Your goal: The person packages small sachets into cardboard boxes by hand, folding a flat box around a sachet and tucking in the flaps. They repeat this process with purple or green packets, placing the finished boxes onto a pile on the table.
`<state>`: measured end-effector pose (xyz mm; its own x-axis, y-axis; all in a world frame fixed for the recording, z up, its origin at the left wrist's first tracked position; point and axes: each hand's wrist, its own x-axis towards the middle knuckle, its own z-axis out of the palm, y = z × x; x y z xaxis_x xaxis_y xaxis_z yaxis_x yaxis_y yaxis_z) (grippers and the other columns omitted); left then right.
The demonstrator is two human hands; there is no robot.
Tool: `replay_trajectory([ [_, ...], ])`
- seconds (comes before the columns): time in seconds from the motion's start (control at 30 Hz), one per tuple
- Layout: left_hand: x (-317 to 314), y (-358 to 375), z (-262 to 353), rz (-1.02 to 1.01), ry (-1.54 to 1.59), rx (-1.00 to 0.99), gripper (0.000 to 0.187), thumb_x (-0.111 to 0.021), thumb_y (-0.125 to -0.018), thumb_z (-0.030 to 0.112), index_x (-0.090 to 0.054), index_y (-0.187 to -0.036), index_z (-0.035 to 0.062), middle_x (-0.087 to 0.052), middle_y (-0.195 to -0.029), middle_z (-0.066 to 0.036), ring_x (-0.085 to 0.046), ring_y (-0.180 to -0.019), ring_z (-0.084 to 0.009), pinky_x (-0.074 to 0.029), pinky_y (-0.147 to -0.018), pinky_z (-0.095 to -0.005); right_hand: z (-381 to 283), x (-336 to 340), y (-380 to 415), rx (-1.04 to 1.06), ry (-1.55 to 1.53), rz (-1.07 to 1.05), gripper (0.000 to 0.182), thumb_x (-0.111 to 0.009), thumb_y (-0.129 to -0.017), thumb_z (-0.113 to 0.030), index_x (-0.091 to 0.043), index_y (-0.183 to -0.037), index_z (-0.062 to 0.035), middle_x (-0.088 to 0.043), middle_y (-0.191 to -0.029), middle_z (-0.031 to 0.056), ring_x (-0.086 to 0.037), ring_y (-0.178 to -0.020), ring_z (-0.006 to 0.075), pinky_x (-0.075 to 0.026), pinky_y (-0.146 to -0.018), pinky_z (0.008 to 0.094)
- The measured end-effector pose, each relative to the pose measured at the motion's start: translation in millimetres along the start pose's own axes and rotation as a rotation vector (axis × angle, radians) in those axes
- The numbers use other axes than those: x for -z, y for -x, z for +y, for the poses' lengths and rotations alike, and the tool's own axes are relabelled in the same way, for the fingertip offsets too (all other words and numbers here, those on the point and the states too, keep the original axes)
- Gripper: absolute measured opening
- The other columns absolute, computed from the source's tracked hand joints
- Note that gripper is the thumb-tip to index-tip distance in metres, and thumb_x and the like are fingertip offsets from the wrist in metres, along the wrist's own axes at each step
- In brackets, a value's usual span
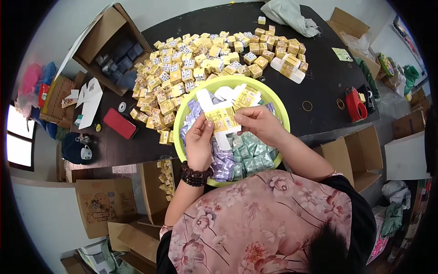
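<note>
Over a light-green basin point(284, 98), both hands hold one yellow and white carton point(221, 119) with its white flaps spread. My left hand point(200, 137) pinches its left edge, with a beaded bracelet on the wrist. My right hand point(259, 122) pinches the right edge between thumb and fingers. In the basin lie purple sachets point(222, 165) on the left and green sachets point(255, 160) on the right. Behind the held carton, another yellow and white carton point(247, 97) rests among white flaps at the basin's far side.
A big heap of small yellow boxes point(175, 75) covers the dark table point(321, 91) behind the basin. Flattened cartons point(289, 68) lie at right. A red phone case point(120, 123), rubber band point(307, 106) and red tape dispenser point(355, 105) are also there. Open cardboard boxes point(358, 157) stand around.
</note>
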<state>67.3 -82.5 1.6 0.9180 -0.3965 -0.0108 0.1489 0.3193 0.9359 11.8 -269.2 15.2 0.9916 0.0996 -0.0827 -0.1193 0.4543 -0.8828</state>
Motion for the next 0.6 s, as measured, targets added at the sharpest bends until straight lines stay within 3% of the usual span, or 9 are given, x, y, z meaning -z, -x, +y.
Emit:
replay_trajectory([
  [0.1,0,7,2,-0.002,0.004,0.032,0.035,-0.047,-0.1,0.009,-0.047,-0.132,-0.0056,-0.062,-0.117,-0.01,-0.06,-0.102,-0.0138,-0.048,-0.091,-0.0269,13,3,-8,0.051,-0.021,-0.1,0.025,-0.066,-0.09,-0.012,-0.063,-0.111,0.0008,-0.067,-0.101,0.006,-0.062,-0.092,0.0105,-0.052,-0.078,0.0263],
  [0.13,-1,11,4,-0.025,-0.066,0.022,0.041,-0.048,-0.099,0.009,-0.04,-0.137,-0.0059,-0.06,-0.12,-0.01,-0.058,-0.105,-0.0126,-0.046,-0.091,-0.0263,10,-2,-8,0.027,-0.006,-0.12,0.038,-0.07,-0.086,-0.008,-0.055,-0.12,0.0008,-0.064,-0.11,0.0076,-0.061,-0.102,0.0145,-0.051,-0.085,0.0282],
  [0.2,2,13,7,-0.156,-0.158,0.013,0.053,-0.052,-0.098,0.01,-0.03,-0.144,-0.0061,-0.055,-0.127,-0.009,-0.054,-0.11,-0.0117,-0.044,-0.094,-0.0263,20,-8,-10,0.053,0.032,-0.08,0.042,-0.071,-0.085,-0.007,-0.052,-0.122,0.0008,-0.063,-0.112,0.0083,-0.06,-0.106,0.0159,-0.051,-0.088,0.0292],
  [0.3,7,18,19,-0.235,-0.345,0.02,0.055,-0.054,-0.097,0.008,-0.029,-0.144,-0.0047,-0.054,-0.129,-0.009,-0.054,-0.108,-0.0115,-0.045,-0.093,-0.0261,25,-13,-13,0.071,0.079,-0.041,0.05,-0.074,-0.081,-0.005,-0.048,-0.124,0.0011,-0.06,-0.114,0.0086,-0.059,-0.11,0.0177,-0.051,-0.091,0.0311],
  [0.4,2,22,28,-0.131,-0.289,-0.008,0.063,-0.06,-0.09,-0.003,-0.028,-0.144,-0.0012,-0.056,-0.123,-0.014,-0.058,-0.106,-0.0144,-0.048,-0.089,-0.0257,24,-22,-8,0.091,0.167,-0.029,0.049,-0.072,-0.083,-0.004,-0.048,-0.125,0.0003,-0.058,-0.117,0.0088,-0.059,-0.109,0.0184,-0.052,-0.09,0.0317],
  [0.47,1,23,24,-0.065,-0.146,-0.124,0.069,-0.064,-0.083,-0.011,-0.027,-0.141,0.0008,-0.058,-0.116,-0.016,-0.06,-0.105,-0.0182,-0.051,-0.085,-0.0264,22,-31,-4,0.42,0.468,0.042,0.047,-0.068,-0.083,0.001,-0.049,-0.126,-0.003,-0.053,-0.124,0.0094,-0.058,-0.111,0.0207,-0.051,-0.093,0.034],
  [0.6,8,25,28,-0.108,-0.228,-0.099,0.063,-0.064,-0.082,-0.011,-0.034,-0.137,0.0006,-0.057,-0.118,-0.016,-0.059,-0.107,-0.0184,-0.052,-0.088,-0.0281,10,-29,-3,0.505,0.597,-0.026,0.043,-0.066,-0.082,0.004,-0.053,-0.123,-0.0039,-0.051,-0.126,0.01,-0.056,-0.113,0.0208,-0.051,-0.093,0.0339],
])
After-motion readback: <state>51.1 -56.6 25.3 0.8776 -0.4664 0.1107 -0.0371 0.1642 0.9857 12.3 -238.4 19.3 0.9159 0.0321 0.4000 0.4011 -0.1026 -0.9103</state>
